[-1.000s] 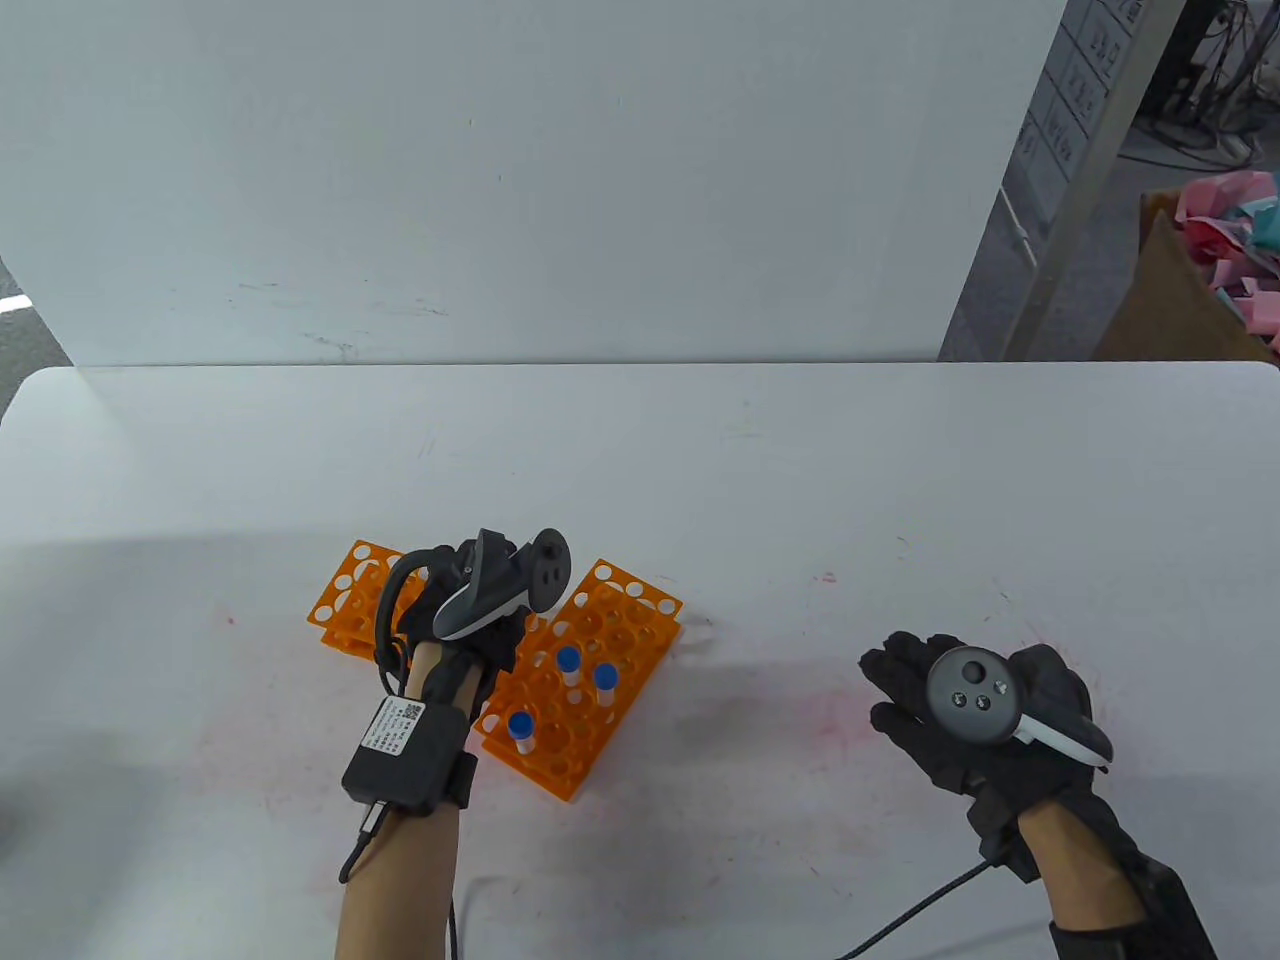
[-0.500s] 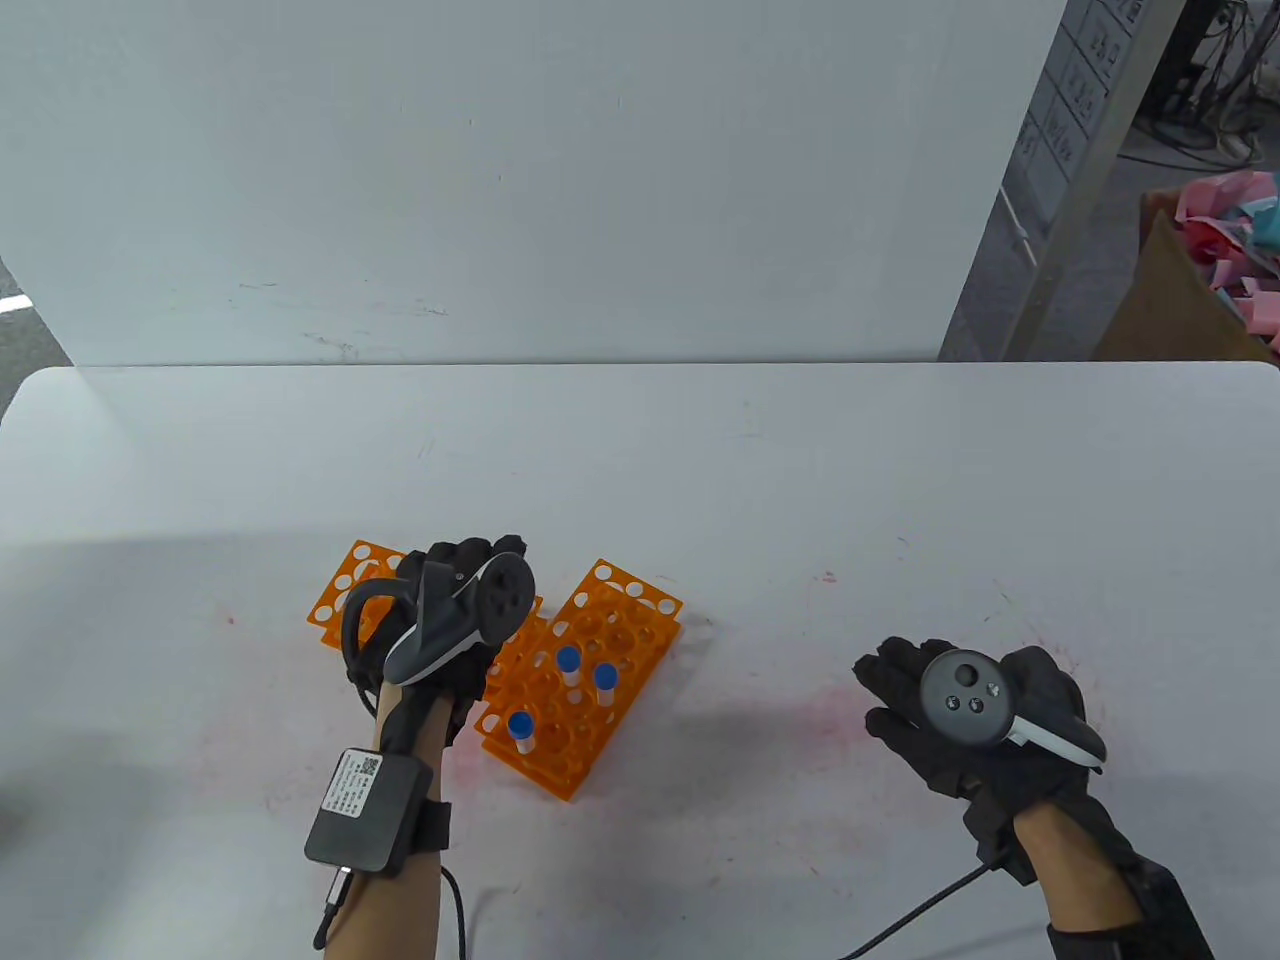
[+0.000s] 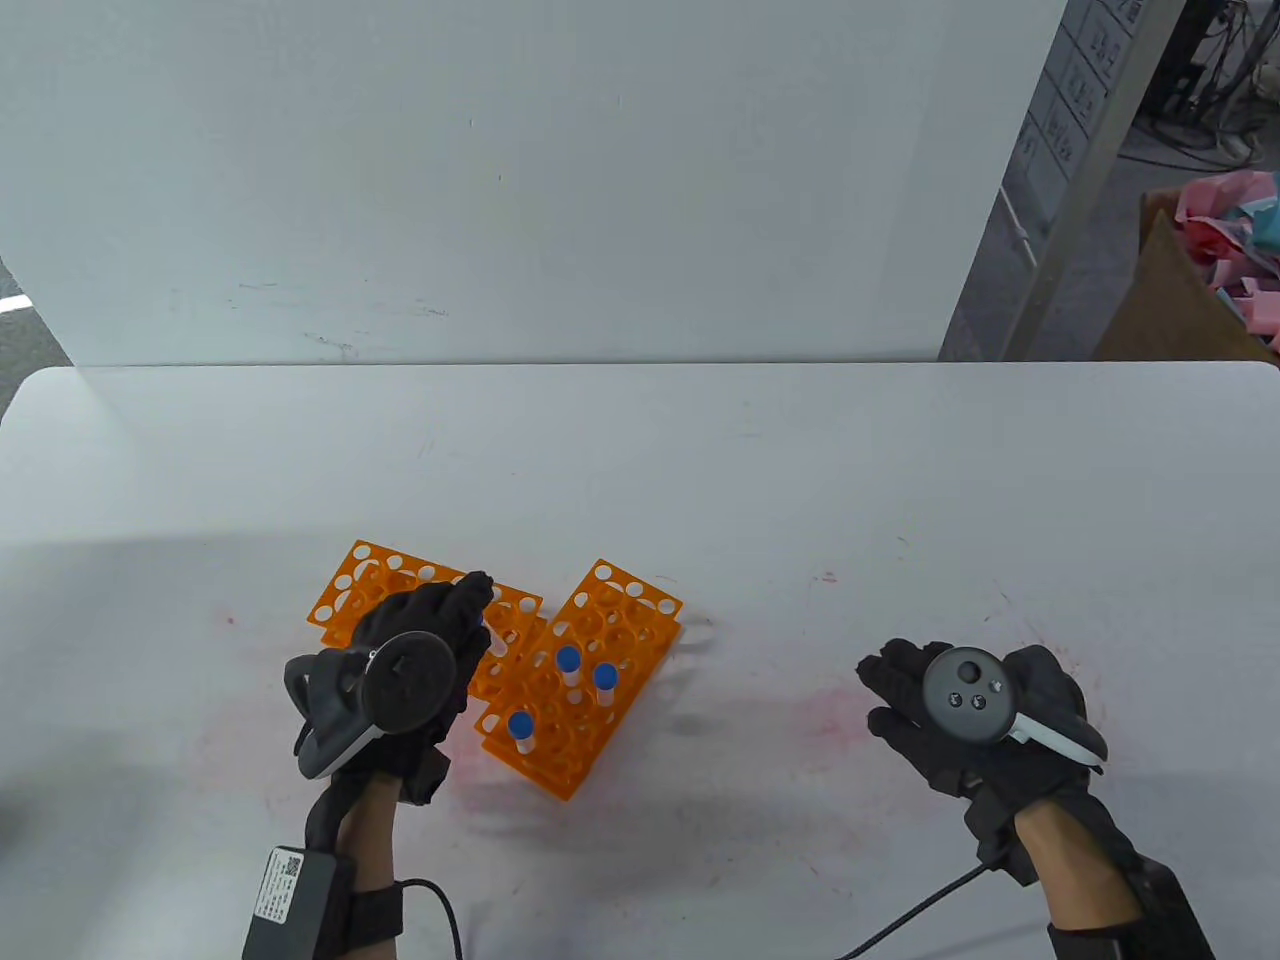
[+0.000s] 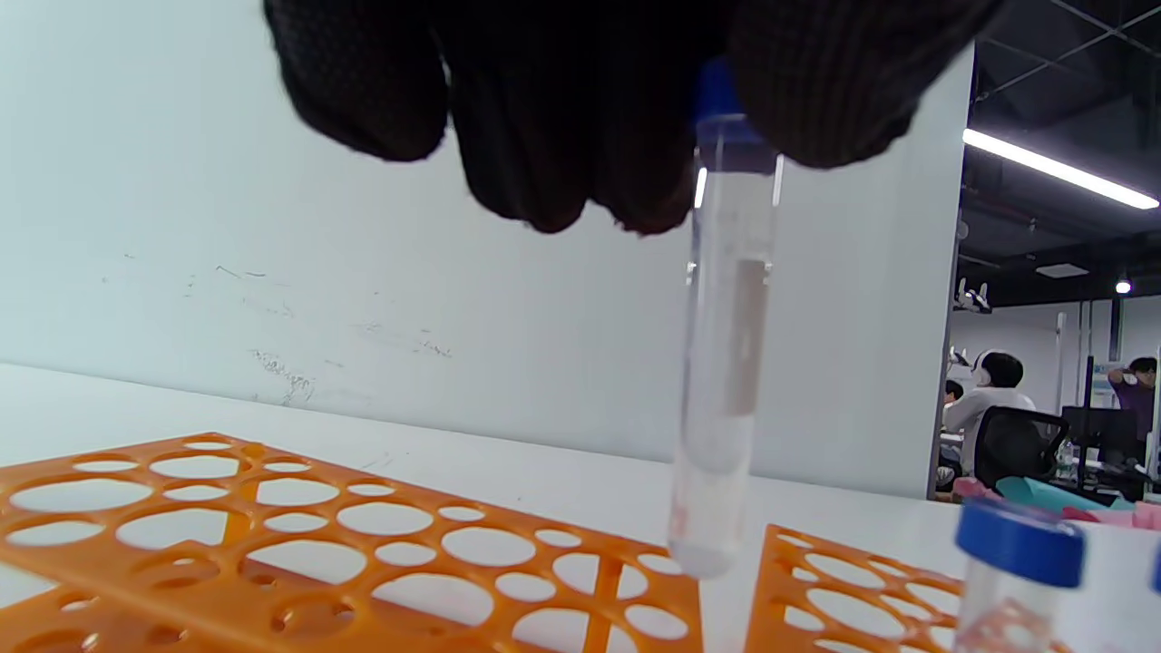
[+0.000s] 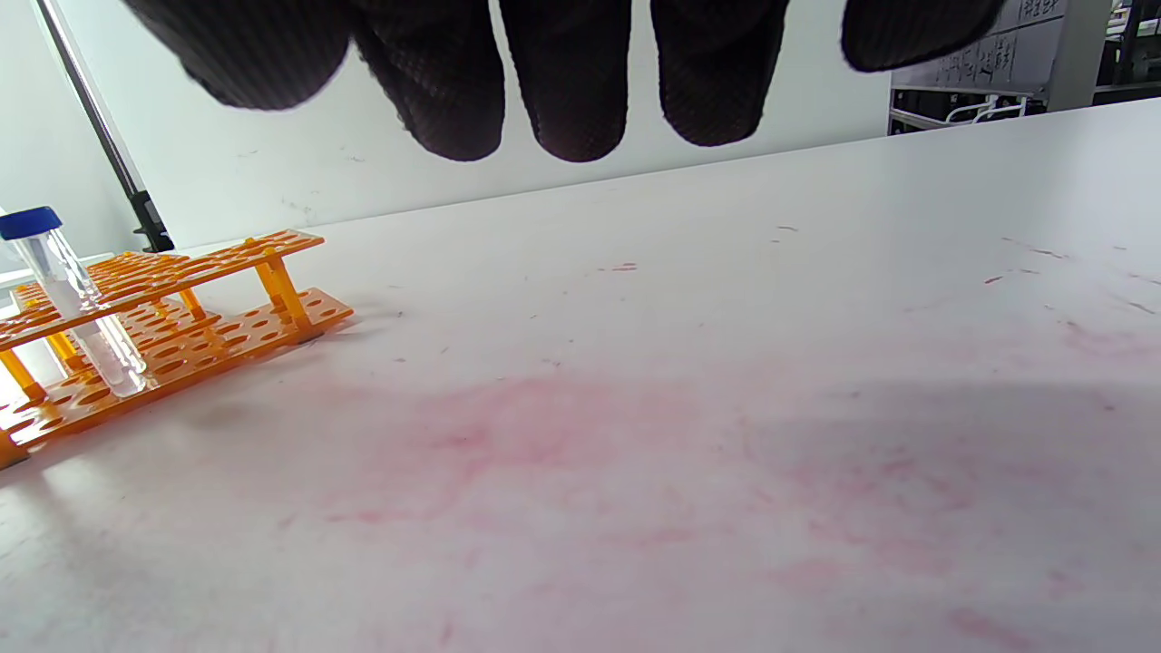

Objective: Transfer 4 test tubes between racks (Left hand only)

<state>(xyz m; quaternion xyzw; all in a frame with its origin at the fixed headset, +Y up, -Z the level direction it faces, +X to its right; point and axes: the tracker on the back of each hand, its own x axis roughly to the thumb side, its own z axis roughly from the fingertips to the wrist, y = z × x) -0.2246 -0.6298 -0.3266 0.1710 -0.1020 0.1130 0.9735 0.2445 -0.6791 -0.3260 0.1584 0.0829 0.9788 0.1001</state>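
Two orange racks lie side by side: the left rack and the right rack. Three blue-capped tubes stand in the right rack. My left hand pinches a fourth tube by its blue cap. In the left wrist view this tube hangs upright, its tip just above the right edge of the left rack, beside the right rack. My right hand hovers open and empty over the table at the right. Its fingers are spread.
The white table is backed by a white wall panel. A cardboard box with pink scraps stands off the table at the far right. One racked tube shows in the right wrist view.
My left hand has drawn back toward me and to the left, turning at the wrist, and now holds the tube over the left rack. The right hand has barely moved.
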